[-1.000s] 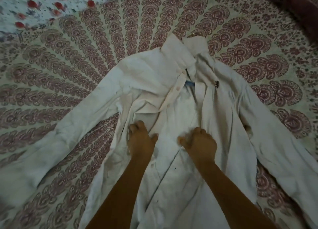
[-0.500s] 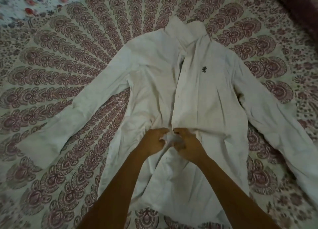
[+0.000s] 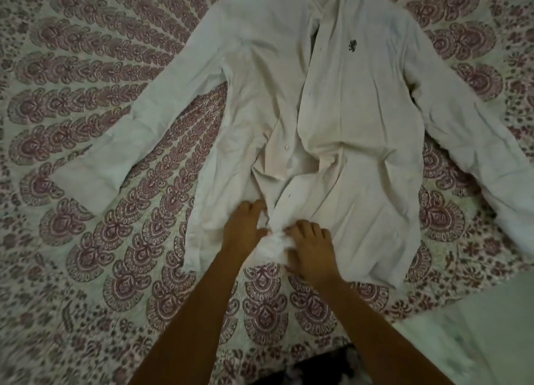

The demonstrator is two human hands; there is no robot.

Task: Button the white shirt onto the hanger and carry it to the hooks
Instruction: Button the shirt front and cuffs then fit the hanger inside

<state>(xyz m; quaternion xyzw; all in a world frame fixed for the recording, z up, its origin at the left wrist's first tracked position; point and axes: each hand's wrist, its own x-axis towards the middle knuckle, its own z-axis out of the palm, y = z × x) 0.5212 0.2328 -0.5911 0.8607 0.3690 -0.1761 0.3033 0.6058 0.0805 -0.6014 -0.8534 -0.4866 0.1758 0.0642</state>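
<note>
Buttoning seemingly just begun: shirt (image 3: pixel 361 110) front pinched near hem by left grip (image 3: pixel 245 231) and right grip (image 3: pixel 310 251), middle button (image 3: pixel 286 147) undone, carrying not yet started.

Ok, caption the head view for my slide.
A white shirt on a patterned bedspread, left hand and right hand pinching its lower front.

No legible text; wordless emblem (image 3: pixel 352 45) on shirt (image 3: pixel 361 130)

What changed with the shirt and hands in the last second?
The left hand and right hand came together and moved down the placket toward the hem, now pinching bunched fabric. The white shirt front was closed. It still lies on the bedspread, sleeves spread.
</note>
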